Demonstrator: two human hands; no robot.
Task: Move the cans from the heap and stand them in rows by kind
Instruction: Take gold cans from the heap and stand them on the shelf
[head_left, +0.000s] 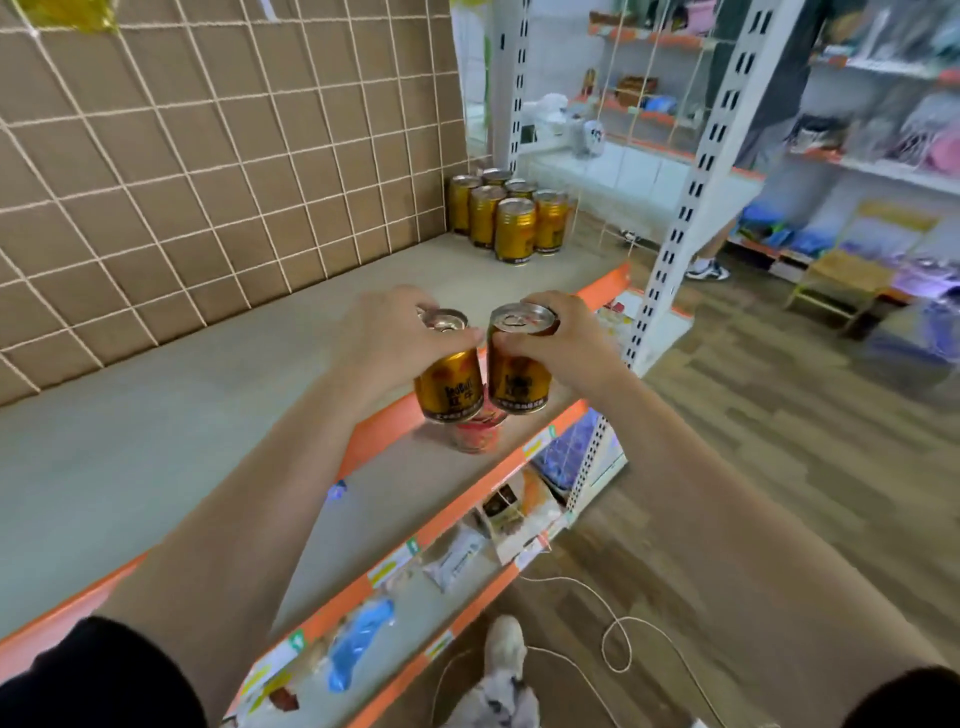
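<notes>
Left hand fingers wrap the top of a gold can; right hand fingers grip another gold can beside it, both lifted above the upper shelf front edge. A red can stands beneath on the lower shelf. Seven gold cans stand grouped at the upper shelf's far right corner, bare shelf between.

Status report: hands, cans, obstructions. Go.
Left hand gripping one gold can, right hand gripping another, both lifted. Gold row standing far end of shelf. Red can beneath; path clear.
</notes>
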